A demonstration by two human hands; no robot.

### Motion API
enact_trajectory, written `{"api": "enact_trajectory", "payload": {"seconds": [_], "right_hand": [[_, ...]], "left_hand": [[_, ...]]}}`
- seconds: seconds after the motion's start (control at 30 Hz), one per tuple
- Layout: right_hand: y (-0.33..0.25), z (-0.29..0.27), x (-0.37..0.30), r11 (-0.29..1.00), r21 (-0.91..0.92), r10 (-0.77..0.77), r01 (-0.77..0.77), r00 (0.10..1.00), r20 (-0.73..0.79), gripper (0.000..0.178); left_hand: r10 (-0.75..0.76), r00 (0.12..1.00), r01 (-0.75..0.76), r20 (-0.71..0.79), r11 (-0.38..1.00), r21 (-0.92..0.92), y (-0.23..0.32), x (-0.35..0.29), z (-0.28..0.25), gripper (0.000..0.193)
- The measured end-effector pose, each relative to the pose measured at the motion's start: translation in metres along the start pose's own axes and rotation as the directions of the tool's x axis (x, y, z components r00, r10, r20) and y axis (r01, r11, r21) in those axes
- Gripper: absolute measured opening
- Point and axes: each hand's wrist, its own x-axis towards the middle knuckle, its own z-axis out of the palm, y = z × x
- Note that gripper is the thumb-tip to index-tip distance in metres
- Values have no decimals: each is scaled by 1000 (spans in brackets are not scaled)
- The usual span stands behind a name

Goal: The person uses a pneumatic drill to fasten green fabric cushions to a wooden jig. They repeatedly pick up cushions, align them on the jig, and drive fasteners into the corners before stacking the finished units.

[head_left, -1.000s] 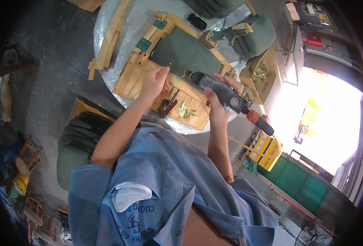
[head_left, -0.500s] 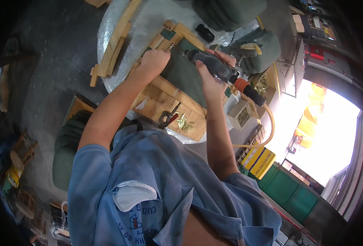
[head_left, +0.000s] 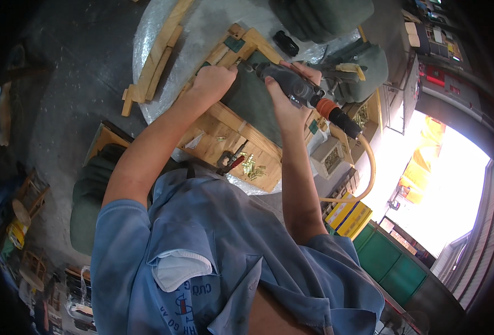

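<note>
My right hand [head_left: 291,106] grips a dark air-powered driver [head_left: 294,86] with an orange collar, its nose pointing left. A yellow hose [head_left: 371,167] runs from its rear end. My left hand [head_left: 216,81] is closed at the wooden frame [head_left: 238,129], fingertips close to the driver's nose; what they pinch is too small to make out. Between the hands a dark green fabric panel [head_left: 252,103] fills part of the frame. Brass-coloured fittings [head_left: 251,166] and a red-handled tool [head_left: 233,161] lie on the plywood near my body.
Wooden strips [head_left: 156,58] lie on the plastic-wrapped round table [head_left: 142,42] at left. Green cushions [head_left: 322,19] and a black object [head_left: 285,43] sit beyond the frame. At right are a bin of small parts [head_left: 328,157] and a yellow box [head_left: 349,216].
The driver's nose has come a little closer to my left fingertips. My left hand stays at the frame. The whole view has shifted slightly.
</note>
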Motion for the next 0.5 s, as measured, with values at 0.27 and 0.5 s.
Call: {"api": "enact_trajectory", "payload": {"seconds": [0.27, 0.5], "right_hand": [[-10, 5, 0, 1000, 3, 12, -12, 1000, 27, 53], [-13, 6, 3, 998, -45, 37, -36, 999, 29, 54]], "left_hand": [[16, 1000, -16, 0, 1000, 24, 0, -3, -1, 41], [1, 1000, -1, 0, 999, 44, 3, -5, 1, 46]]}}
